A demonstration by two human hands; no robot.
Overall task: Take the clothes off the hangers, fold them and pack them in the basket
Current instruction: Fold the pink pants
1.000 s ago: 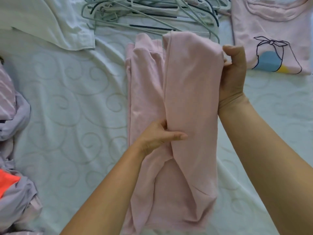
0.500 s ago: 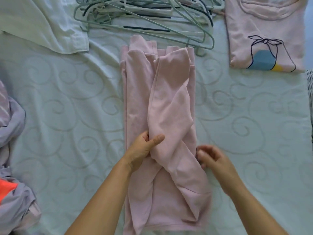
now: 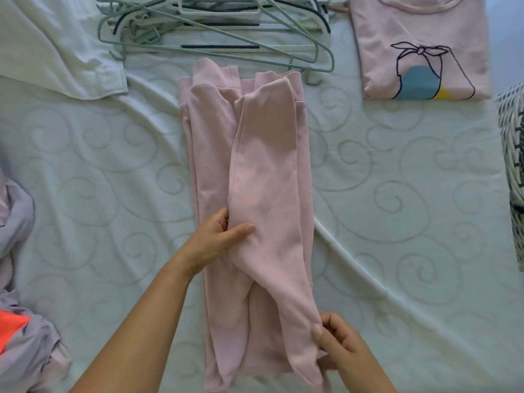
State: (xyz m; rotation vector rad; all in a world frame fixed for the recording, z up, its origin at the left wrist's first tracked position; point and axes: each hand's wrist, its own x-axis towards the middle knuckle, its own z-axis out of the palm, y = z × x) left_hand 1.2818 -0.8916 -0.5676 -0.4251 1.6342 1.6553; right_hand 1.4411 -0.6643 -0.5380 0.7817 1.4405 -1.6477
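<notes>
A pale pink garment (image 3: 263,177) lies lengthwise on the bed, folded into a narrow strip with one flap laid diagonally over it. My left hand (image 3: 218,239) grips the left edge of that flap near the middle, thumb on top. My right hand (image 3: 337,344) pinches the lower right corner of the flap near the bottom of the view. A pile of empty grey hangers (image 3: 215,26) lies beyond the garment's top end. A folded pink T-shirt with a printed figure (image 3: 419,49) rests at the upper right.
A white garment (image 3: 54,43) lies at the upper left. Crumpled lilac and orange clothes (image 3: 19,341) are heaped at the left edge. A black-and-white patterned thing (image 3: 513,154) shows at the right edge. The pale sheet with a swirl pattern (image 3: 397,208) covers the bed.
My right hand let go of the flap's top, came down its right side and now pinches its lower corner. The flap has dropped flat over the garment. My left hand kept its hold.
</notes>
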